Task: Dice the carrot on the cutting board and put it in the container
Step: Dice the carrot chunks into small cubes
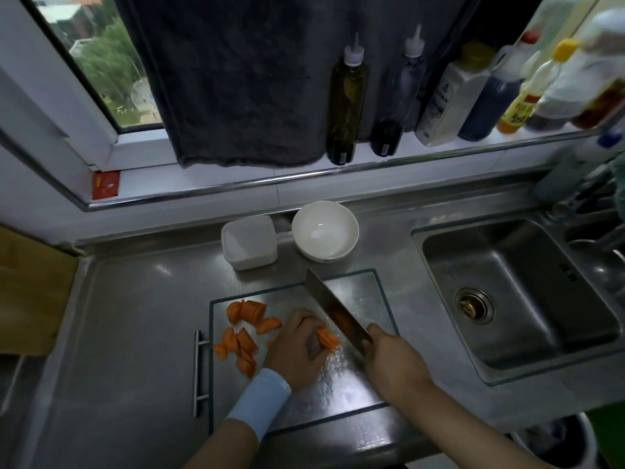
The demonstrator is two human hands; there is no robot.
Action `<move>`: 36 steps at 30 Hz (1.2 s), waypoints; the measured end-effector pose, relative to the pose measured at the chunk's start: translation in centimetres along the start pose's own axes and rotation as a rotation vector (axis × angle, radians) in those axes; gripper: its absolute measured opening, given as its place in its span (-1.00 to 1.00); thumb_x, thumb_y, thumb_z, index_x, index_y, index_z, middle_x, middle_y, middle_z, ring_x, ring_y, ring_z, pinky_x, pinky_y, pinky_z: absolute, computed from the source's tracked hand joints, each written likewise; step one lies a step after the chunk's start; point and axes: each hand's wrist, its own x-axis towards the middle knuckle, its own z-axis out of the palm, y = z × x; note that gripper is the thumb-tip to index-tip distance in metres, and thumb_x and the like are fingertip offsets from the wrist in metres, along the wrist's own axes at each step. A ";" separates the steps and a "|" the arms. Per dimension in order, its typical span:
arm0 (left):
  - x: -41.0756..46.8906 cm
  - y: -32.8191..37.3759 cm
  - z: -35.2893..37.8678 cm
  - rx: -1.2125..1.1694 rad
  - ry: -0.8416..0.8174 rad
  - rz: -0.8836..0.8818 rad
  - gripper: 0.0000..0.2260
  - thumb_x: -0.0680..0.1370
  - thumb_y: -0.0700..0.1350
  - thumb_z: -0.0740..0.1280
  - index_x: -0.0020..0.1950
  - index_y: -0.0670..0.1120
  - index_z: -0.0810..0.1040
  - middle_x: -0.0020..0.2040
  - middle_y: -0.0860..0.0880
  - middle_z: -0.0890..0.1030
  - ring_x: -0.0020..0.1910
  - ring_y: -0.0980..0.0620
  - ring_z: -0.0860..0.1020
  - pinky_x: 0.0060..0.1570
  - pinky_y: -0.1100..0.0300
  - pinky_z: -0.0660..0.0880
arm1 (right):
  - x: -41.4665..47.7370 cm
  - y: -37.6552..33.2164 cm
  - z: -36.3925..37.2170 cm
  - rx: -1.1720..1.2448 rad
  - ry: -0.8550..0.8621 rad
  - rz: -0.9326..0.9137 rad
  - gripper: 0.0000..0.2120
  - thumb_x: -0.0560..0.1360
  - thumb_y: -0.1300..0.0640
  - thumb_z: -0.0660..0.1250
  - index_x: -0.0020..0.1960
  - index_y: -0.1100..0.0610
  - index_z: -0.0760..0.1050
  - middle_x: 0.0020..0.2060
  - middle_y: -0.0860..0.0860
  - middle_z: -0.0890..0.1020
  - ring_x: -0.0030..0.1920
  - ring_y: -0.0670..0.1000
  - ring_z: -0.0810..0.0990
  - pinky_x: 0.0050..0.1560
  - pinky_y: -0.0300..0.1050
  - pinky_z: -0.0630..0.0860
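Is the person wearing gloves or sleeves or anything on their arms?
No gloves: both hands are bare. The left hand has a light blue band wrapped around the wrist, like a short cuff or wristband, with bare forearm showing below it. The right hand and its forearm have nothing on them: no sleeve, watch or ring that I can see.

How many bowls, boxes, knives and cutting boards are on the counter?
Bowls: 1, the white bowl
Boxes: 1, the white box
Knives: 1, the knife in the right hand
Cutting boards: 1, the clear cutting board, where the left hand holds a carrot piece
Total: 4
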 end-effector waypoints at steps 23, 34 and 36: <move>-0.6 1.1 1.8 0.067 -0.006 -0.230 -0.79 0.47 0.08 0.35 0.08 0.11 0.46 0.06 0.18 0.40 0.03 0.20 0.38 0.05 0.34 0.26 | -0.6 -0.3 1.8 -0.071 -0.010 0.009 -0.90 0.63 0.08 0.09 0.09 0.01 0.37 -0.18 0.01 0.62 -0.28 0.01 0.51 -0.31 -0.15 0.38; -1.4 0.1 1.8 0.175 -0.048 -0.033 -0.79 0.59 -0.06 0.23 0.14 0.04 0.63 0.14 0.08 0.56 0.16 0.08 0.45 0.23 0.17 0.32 | -0.9 -0.6 1.8 -0.104 -0.025 -0.032 -0.89 0.61 0.16 0.10 0.07 0.03 0.38 -0.19 0.03 0.63 -0.23 0.05 0.61 -0.31 -0.14 0.35; -1.3 0.2 1.6 0.175 -0.030 -0.052 -0.80 0.59 -0.05 0.26 0.12 0.05 0.64 0.13 0.09 0.57 0.15 0.10 0.46 0.21 0.16 0.31 | -1.0 -0.9 1.5 -0.120 -0.035 -0.036 -0.85 0.58 0.21 0.11 0.10 0.05 0.38 -0.19 0.03 0.63 -0.21 0.06 0.62 -0.30 -0.13 0.36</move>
